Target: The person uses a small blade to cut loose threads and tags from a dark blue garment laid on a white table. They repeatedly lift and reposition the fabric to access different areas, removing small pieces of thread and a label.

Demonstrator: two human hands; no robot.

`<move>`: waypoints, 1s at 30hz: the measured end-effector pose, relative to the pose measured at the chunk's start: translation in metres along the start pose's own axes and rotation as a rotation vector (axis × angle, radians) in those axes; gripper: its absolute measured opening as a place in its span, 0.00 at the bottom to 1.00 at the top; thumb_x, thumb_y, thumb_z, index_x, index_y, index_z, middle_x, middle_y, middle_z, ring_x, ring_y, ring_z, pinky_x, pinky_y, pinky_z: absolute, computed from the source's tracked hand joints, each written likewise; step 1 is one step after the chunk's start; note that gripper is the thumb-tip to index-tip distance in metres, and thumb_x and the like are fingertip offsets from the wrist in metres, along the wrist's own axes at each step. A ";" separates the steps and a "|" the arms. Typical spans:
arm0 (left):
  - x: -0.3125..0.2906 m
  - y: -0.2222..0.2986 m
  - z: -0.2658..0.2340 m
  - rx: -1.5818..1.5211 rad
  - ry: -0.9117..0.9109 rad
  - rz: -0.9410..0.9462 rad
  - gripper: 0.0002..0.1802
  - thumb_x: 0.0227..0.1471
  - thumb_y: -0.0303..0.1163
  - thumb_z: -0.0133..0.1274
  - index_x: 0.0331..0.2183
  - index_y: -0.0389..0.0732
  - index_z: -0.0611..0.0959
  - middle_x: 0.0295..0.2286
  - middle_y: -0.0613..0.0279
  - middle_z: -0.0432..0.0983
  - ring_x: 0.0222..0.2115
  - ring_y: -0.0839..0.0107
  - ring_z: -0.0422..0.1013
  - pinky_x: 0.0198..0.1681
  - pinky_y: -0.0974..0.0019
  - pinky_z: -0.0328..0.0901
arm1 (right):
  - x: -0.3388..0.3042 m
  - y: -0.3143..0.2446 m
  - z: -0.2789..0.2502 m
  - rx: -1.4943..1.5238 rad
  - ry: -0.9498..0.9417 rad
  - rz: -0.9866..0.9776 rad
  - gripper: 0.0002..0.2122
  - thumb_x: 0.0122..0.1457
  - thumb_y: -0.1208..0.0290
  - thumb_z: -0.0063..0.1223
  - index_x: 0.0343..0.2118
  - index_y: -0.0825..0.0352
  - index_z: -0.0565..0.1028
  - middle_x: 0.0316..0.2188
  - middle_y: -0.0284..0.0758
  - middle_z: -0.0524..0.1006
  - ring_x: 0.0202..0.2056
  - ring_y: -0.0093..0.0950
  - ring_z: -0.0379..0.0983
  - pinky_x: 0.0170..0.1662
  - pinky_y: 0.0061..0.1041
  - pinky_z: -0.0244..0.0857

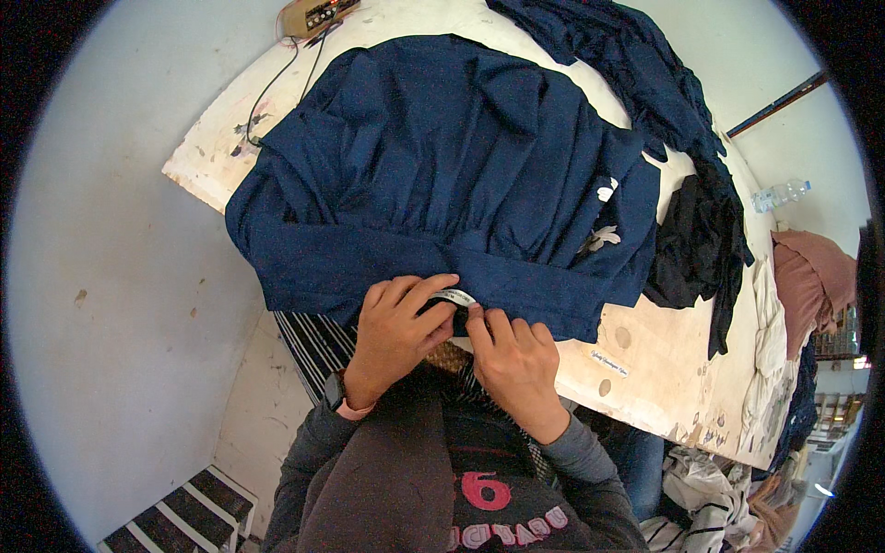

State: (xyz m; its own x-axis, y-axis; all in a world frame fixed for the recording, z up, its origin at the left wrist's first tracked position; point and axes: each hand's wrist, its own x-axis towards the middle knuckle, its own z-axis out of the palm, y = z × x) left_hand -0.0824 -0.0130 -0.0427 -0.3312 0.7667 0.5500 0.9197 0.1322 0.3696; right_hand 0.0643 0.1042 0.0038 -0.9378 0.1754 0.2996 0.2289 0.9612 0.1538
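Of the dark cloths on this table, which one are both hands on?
The large gathered navy garment: the left hand and right hand are on its near edge. The crumpled navy cloth and black cloth lie farther right, untouched.

Decent soft light, bit grainy on the navy cloth (442, 138), fisheye bends the table (659, 392) edge, corners totally black.

ok so there's a big pinkish-red numeral plus pink-white block letters on the dark shirt (507, 458), a line of dark script on the white strip (609, 363) lying on the tabletop (673, 392), and blurry unreadable print on the navy garment's (415, 184) curved white label (454, 297).
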 end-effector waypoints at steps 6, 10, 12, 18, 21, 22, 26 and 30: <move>0.000 0.000 0.000 0.039 -0.007 0.032 0.11 0.40 0.35 0.66 0.30 0.49 0.82 0.50 0.74 0.76 0.42 0.68 0.72 0.46 0.60 0.62 | -0.001 -0.002 0.003 -0.079 0.049 0.080 0.11 0.56 0.68 0.53 0.42 0.60 0.78 0.28 0.26 0.72 0.24 0.22 0.68 0.29 0.26 0.56; 0.000 0.001 0.000 0.025 -0.001 0.031 0.11 0.40 0.35 0.65 0.30 0.49 0.82 0.50 0.73 0.76 0.42 0.68 0.72 0.46 0.60 0.62 | -0.002 -0.002 0.002 -0.102 0.046 0.075 0.10 0.56 0.69 0.53 0.42 0.60 0.78 0.28 0.26 0.73 0.24 0.21 0.68 0.28 0.26 0.56; 0.000 0.000 -0.001 0.016 0.006 0.028 0.11 0.41 0.35 0.65 0.30 0.49 0.82 0.49 0.73 0.76 0.42 0.68 0.73 0.46 0.60 0.62 | -0.002 -0.003 0.002 -0.113 0.052 0.057 0.10 0.57 0.69 0.53 0.42 0.60 0.78 0.28 0.25 0.73 0.24 0.21 0.68 0.28 0.25 0.55; -0.001 -0.001 0.002 -0.006 0.029 0.028 0.11 0.41 0.35 0.65 0.31 0.49 0.82 0.48 0.72 0.76 0.41 0.68 0.73 0.46 0.59 0.62 | -0.006 -0.001 0.005 -0.131 0.081 0.014 0.10 0.57 0.69 0.53 0.41 0.59 0.79 0.29 0.24 0.73 0.25 0.20 0.67 0.28 0.25 0.54; -0.002 -0.002 0.003 -0.014 0.022 0.025 0.11 0.42 0.35 0.65 0.32 0.49 0.82 0.48 0.72 0.76 0.41 0.68 0.73 0.46 0.59 0.62 | -0.008 -0.001 0.007 -0.130 0.097 0.007 0.10 0.58 0.68 0.53 0.42 0.58 0.79 0.29 0.24 0.73 0.25 0.20 0.66 0.28 0.24 0.54; -0.003 -0.003 0.003 -0.017 0.017 0.023 0.12 0.42 0.35 0.65 0.32 0.48 0.83 0.48 0.72 0.76 0.41 0.68 0.74 0.46 0.59 0.62 | -0.008 0.000 0.008 -0.129 0.104 0.005 0.10 0.58 0.68 0.53 0.42 0.58 0.79 0.29 0.24 0.73 0.25 0.20 0.66 0.28 0.24 0.53; -0.003 -0.003 0.001 -0.022 0.016 0.025 0.12 0.43 0.35 0.65 0.33 0.48 0.83 0.48 0.71 0.76 0.41 0.67 0.74 0.46 0.58 0.63 | -0.008 0.000 0.011 -0.088 0.122 -0.005 0.10 0.58 0.68 0.53 0.42 0.59 0.79 0.29 0.24 0.73 0.25 0.20 0.66 0.28 0.25 0.53; -0.001 -0.001 -0.002 -0.047 0.020 -0.003 0.12 0.40 0.32 0.67 0.31 0.48 0.83 0.46 0.71 0.79 0.41 0.65 0.75 0.45 0.57 0.65 | -0.008 0.000 0.013 -0.098 0.107 -0.012 0.10 0.57 0.69 0.54 0.42 0.59 0.79 0.29 0.24 0.73 0.25 0.21 0.67 0.28 0.25 0.54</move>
State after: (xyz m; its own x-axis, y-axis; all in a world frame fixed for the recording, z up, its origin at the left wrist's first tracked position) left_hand -0.0833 -0.0155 -0.0419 -0.3388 0.7537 0.5632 0.9078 0.1047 0.4061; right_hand 0.0682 0.1054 -0.0107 -0.9085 0.1353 0.3953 0.2472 0.9369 0.2472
